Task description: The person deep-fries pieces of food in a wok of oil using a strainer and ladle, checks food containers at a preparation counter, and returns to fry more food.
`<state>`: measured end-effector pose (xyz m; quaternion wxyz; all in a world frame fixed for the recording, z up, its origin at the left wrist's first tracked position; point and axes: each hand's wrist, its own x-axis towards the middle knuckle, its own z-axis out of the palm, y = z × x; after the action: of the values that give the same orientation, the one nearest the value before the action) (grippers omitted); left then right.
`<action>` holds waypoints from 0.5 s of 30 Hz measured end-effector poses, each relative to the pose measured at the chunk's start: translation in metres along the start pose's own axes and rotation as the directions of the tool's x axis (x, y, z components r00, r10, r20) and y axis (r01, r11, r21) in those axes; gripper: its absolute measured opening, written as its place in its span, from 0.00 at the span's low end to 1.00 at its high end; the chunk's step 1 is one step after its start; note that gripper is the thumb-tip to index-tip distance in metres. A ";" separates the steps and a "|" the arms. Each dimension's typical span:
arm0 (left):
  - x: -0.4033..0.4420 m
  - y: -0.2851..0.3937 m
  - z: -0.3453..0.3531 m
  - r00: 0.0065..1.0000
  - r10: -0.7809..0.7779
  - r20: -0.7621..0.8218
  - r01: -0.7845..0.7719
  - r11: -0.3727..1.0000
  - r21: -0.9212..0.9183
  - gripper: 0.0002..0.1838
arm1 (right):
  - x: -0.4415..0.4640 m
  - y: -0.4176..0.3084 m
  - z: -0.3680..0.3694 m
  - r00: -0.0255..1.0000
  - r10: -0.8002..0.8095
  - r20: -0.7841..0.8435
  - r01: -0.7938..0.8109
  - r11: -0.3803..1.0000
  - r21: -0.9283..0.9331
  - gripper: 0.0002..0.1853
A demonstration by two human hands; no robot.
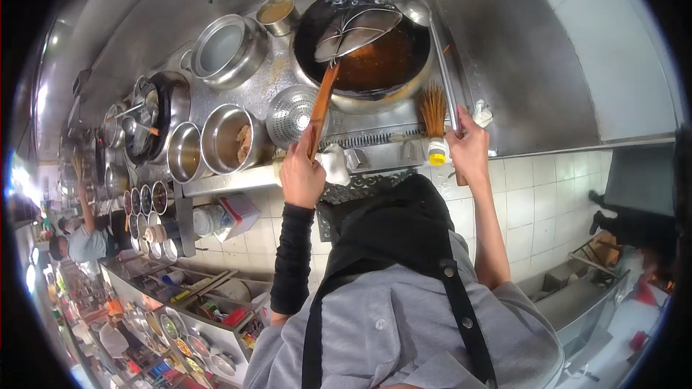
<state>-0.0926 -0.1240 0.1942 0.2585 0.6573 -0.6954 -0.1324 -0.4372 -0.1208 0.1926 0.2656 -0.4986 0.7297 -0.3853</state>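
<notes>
My left hand (pixel 302 175) is closed round the wooden handle of a wire-mesh strainer (pixel 369 31). The strainer's mesh is tilted over a large black wok (pixel 311 36) with dark reddish-brown liquid (pixel 378 65) in it. With my right hand (pixel 470 146) I grip the long handle of a metal ladle (pixel 411 7), whose bowl is at the wok's far right rim. A bamboo brush (pixel 433 112) and a yellow-capped bottle (pixel 437 153) are just left of my right hand. A perforated metal colander (pixel 294 114) lies beyond my left hand.
A pot with pieces of food (pixel 244 144), another metal pot (pixel 186 153), a lidded pot (pixel 222 47) and a tin of brownish liquid (pixel 276 11) stand to the left. Farther left are a second wok (pixel 169 97), several seasoning containers (pixel 159 197) and another person (pixel 88 239).
</notes>
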 end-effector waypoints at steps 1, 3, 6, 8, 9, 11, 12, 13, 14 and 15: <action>0.000 0.000 0.001 1.000 -0.003 -0.001 0.003 1.000 -0.026 0.41 | -0.002 -0.006 -0.002 0.999 0.040 0.011 -0.040 0.999 -0.003 0.29; -0.002 0.004 0.000 1.000 -0.013 -0.006 0.012 0.997 -0.076 0.41 | -0.005 -0.006 -0.002 0.999 0.051 0.010 -0.051 0.999 0.015 0.29; -0.005 0.003 -0.003 0.996 -0.087 0.011 0.088 0.976 -0.199 0.39 | -0.005 0.001 0.000 1.000 0.023 0.003 -0.023 0.993 0.113 0.30; -0.006 0.008 -0.012 0.987 -0.153 0.058 0.163 0.948 -0.274 0.38 | -0.007 0.002 -0.002 0.996 0.081 0.047 -0.090 0.969 0.228 0.30; -0.007 0.010 -0.017 0.980 -0.184 0.081 0.200 0.929 -0.311 0.38 | -0.006 0.003 -0.002 0.998 0.045 0.034 -0.050 0.981 0.188 0.30; -0.010 0.000 -0.015 0.985 -0.165 0.057 0.174 0.897 -0.406 0.38 | -0.006 0.004 -0.001 0.999 -0.031 0.014 0.029 0.994 0.107 0.31; -0.012 -0.003 -0.015 0.987 -0.156 0.044 0.159 0.878 -0.452 0.38 | -0.006 0.003 0.000 0.999 -0.026 0.028 0.023 0.994 0.103 0.31; -0.015 -0.004 -0.015 0.983 -0.178 0.054 0.182 0.862 -0.473 0.38 | -0.007 0.002 0.000 0.999 -0.021 0.042 0.017 0.995 0.098 0.31; -0.017 0.003 -0.022 0.978 -0.198 0.067 0.205 0.845 -0.494 0.38 | -0.008 0.001 0.000 0.998 -0.013 0.055 0.008 0.996 0.092 0.31; -0.018 0.008 -0.027 0.973 -0.218 0.082 0.228 0.827 -0.514 0.38 | -0.007 -0.001 0.001 0.998 -0.013 0.069 0.008 0.997 0.080 0.31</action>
<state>-0.0846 -0.1013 0.2171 0.4024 0.6382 -0.5546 -0.3509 -0.4338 -0.1144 0.1929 0.3084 -0.5046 0.7015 -0.3978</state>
